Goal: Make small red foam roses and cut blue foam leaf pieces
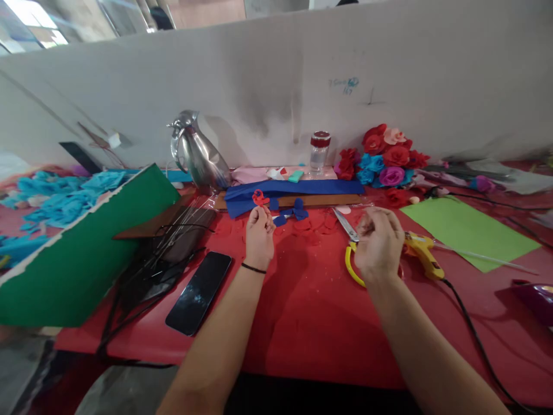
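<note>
From the head view, a surface point(311, 323) covered in red sheet runs along a pale, scuffed partition wall point(302, 80), with windows showing at the top left. Against the wall stand a steel jug point(199, 153), a clear jar with a red lid point(319, 151) and a cluster of red, blue, pink and purple paper flowers point(384, 157). A long fold of blue paper point(294, 189) lies in front of the jar, with small blue cut pieces point(296, 212) just below it. To the left a green board point(82, 248) tilts up over a pile of turquoise paper scraps point(60, 196), and a black phone point(199, 292) lies face up beside dark wires. To the right a light green sheet point(466, 230) lies flat, and a yellow glue gun point(423, 253) rests near it with its black cord trailing toward the near edge. The left hand point(259, 236) is raised above the red sheet, its fingers pinched together on a small red paper flower piece point(260, 198), curled and loop-shaped, held upright in front of the blue paper. The right hand point(379, 245) rests over yellow-handled scissors point(351, 251), whose blades point up and left; its fingers are curled inward close together, but whether they clamp anything cannot be told.
</note>
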Tool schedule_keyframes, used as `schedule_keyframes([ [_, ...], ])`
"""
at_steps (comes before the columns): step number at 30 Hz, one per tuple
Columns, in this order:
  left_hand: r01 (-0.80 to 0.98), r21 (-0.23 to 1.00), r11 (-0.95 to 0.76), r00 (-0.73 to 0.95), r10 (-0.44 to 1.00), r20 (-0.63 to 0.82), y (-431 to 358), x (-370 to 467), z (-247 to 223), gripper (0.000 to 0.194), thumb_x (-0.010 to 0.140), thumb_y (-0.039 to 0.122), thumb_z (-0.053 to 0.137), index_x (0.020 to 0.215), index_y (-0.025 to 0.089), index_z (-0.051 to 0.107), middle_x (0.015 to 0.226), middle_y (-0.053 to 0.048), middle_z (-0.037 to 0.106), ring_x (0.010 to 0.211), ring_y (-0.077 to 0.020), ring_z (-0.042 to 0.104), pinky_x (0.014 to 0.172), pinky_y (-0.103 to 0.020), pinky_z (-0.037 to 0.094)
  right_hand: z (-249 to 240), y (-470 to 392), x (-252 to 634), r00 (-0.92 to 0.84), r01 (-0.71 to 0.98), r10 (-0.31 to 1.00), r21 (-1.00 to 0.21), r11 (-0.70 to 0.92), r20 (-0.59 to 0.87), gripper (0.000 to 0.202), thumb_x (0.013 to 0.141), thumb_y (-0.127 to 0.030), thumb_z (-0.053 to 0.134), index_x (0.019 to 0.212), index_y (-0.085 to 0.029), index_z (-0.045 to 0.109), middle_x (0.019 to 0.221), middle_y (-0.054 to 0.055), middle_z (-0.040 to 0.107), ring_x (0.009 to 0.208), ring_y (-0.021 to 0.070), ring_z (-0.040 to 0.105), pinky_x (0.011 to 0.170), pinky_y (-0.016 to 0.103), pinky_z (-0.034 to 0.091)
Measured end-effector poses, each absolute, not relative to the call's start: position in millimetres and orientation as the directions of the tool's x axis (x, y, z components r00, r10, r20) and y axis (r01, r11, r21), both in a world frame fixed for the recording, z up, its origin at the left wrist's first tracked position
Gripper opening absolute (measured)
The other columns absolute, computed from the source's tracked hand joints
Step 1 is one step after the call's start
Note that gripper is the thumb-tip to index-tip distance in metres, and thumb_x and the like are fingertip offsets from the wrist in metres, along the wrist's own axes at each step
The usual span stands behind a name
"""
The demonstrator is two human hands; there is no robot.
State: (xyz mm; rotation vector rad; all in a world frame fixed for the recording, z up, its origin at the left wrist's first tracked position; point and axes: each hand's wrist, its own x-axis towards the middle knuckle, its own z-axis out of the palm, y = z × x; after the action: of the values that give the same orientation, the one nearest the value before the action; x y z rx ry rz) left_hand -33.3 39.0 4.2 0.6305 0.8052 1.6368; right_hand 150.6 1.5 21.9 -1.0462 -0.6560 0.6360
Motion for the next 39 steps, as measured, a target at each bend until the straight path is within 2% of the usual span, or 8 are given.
schedule_keyframes([
  [4,-0.657,0.752,-0.057,-0.216,0.970,-0.115,40,-37,7,0.025,0.091,0.026,0.053,0.066,0.019,0.050,0.049,0.008,0.034,0.040,-0.0048,0.025,0.042,-0.016,0.026,23,-12,137,-0.104,0.212,0.982,-0.961,0.179,0.160,0.014,0.070,-0.037,0.067,0.067,-0.024,0.063,0.066,-0.001,0.059,0.062,0.0151,0.048,0.061,0.030,0.036],
  [6,-0.682,0.730,-0.042,-0.213,0.966,-0.143,41,-39,7,0.026,0.091,0.026,0.052,0.066,0.019,0.049,0.049,0.008,0.033,0.039,-0.0048,0.025,0.043,-0.016,0.027,24,-25,124,-0.569,0.416,0.822,-0.857,0.302,0.014,0.023,0.065,-0.039,0.075,0.082,-0.025,0.070,0.079,0.001,0.065,0.070,0.0169,0.054,0.064,0.030,0.037],
  [9,-0.696,0.715,-0.064,-0.226,0.965,-0.133,43,-42,7,0.025,0.090,0.024,0.052,0.066,0.018,0.049,0.049,0.008,0.033,0.040,-0.0048,0.026,0.043,-0.016,0.027,21,-44,102,-0.790,0.520,0.602,-0.652,0.552,-0.121,0.039,0.062,-0.031,0.080,0.098,-0.025,0.069,0.096,0.003,0.066,0.080,0.0191,0.057,0.061,0.027,0.034],
  [14,-0.699,0.710,-0.092,-0.235,0.966,-0.107,43,-46,9,0.024,0.090,0.024,0.053,0.067,0.018,0.051,0.050,0.008,0.035,0.040,-0.0047,0.028,0.043,-0.016,0.028,10,-42,93,-0.748,0.604,0.649,-0.545,0.581,-0.137,0.011,0.077,-0.013,0.062,0.068,-0.020,0.062,0.080,0.001,0.065,0.070,0.0149,0.056,0.056,0.027,0.029],
  [21,-0.653,0.757,-0.026,-0.146,0.985,-0.092,38,-37,10,0.027,0.089,0.019,0.054,0.062,0.017,0.051,0.050,0.006,0.035,0.041,-0.0048,0.029,0.042,-0.016,0.027,3,-3,132,-0.146,0.513,0.983,-0.841,0.170,0.110,0.011,0.080,-0.025,0.059,0.069,-0.022,0.057,0.062,-0.002,0.059,0.058,0.0143,0.052,0.060,0.028,0.037],
  [28,-0.595,0.803,0.030,-0.119,0.985,-0.125,43,-38,6,0.024,0.092,0.021,0.048,0.069,0.018,0.054,0.054,0.006,0.039,0.042,-0.0041,0.030,0.044,-0.016,0.027,9,-28,109,-0.761,0.523,0.643,-0.668,0.529,-0.087,0.028,0.071,-0.028,0.074,0.097,-0.020,0.068,0.094,0.005,0.066,0.085,0.0201,0.059,0.073,0.030,0.043],
  [33,-0.585,0.811,0.012,-0.099,0.991,-0.086,40,-39,7,0.023,0.091,0.023,0.050,0.069,0.017,0.053,0.055,0.006,0.039,0.042,-0.0041,0.029,0.044,-0.017,0.026,0,-33,101,-0.704,0.630,0.709,-0.497,0.596,-0.042,0.012,0.080,-0.011,0.056,0.078,-0.018,0.064,0.086,0.006,0.064,0.085,0.0205,0.059,0.071,0.030,0.041],
  [39,-0.498,0.865,0.066,0.015,0.998,-0.067,32,-29,2,0.024,0.077,0.034,0.067,0.067,0.016,0.055,0.055,0.006,0.040,0.046,-0.0048,0.030,0.046,-0.017,0.025,-9,-1,124,-0.098,0.298,0.984,-0.939,0.170,0.148,0.013,0.077,-0.031,0.060,0.083,-0.021,0.054,0.071,-0.001,0.061,0.063,0.0158,0.061,0.065,0.030,0.048],
])
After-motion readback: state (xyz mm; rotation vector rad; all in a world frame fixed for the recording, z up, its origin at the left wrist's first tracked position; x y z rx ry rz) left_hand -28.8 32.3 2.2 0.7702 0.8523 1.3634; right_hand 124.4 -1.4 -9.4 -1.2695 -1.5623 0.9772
